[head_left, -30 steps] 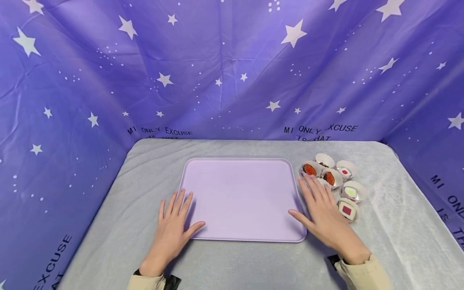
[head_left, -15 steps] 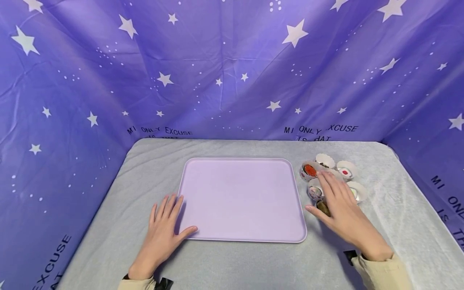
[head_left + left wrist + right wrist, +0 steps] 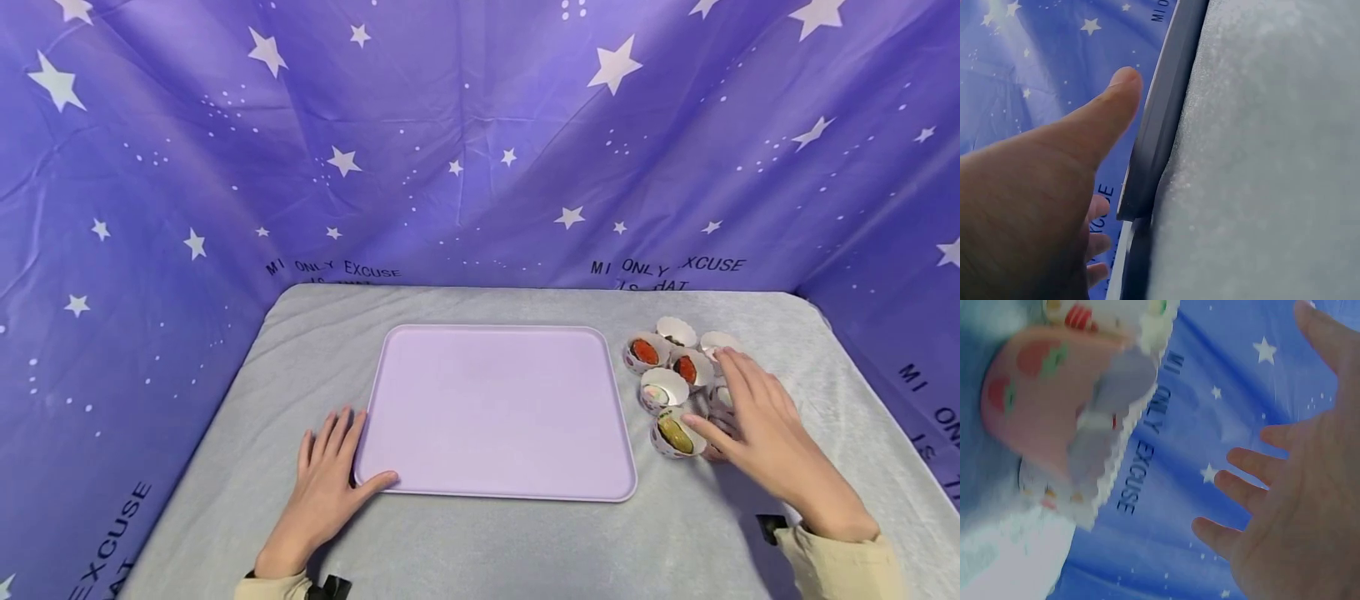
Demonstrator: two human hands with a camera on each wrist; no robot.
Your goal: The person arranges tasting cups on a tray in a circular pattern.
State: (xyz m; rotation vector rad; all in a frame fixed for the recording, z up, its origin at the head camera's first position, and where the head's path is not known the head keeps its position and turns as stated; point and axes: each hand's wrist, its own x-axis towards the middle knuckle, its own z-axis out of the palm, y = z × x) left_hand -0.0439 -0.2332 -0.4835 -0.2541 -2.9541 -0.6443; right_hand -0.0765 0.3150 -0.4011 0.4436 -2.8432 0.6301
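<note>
A pale purple tray (image 3: 495,408) lies flat on the table. My left hand (image 3: 322,492) is at its front left corner, fingers straight beside the left edge and thumb near the front edge. Whether it touches the tray I cannot tell. Right of the tray stand several paper cups with sushi pieces: two orange-topped ones (image 3: 644,352) (image 3: 686,368), a pale one (image 3: 656,395), and a yellowish-green one (image 3: 677,435). My right hand (image 3: 776,442), fingers spread and holding nothing, hovers over the right-hand cups and partly hides them. A strawberry-print cup (image 3: 1035,394) appears in the right wrist view.
A grey cloth (image 3: 495,546) covers the table. Purple star-printed curtains (image 3: 420,200) hang behind it and at both sides. Another paper cup (image 3: 677,332) stands at the back of the group.
My right hand has moved right from the tray's right edge across the cups, uncovering the front left ones. My left hand has slid a little left and toward me.
</note>
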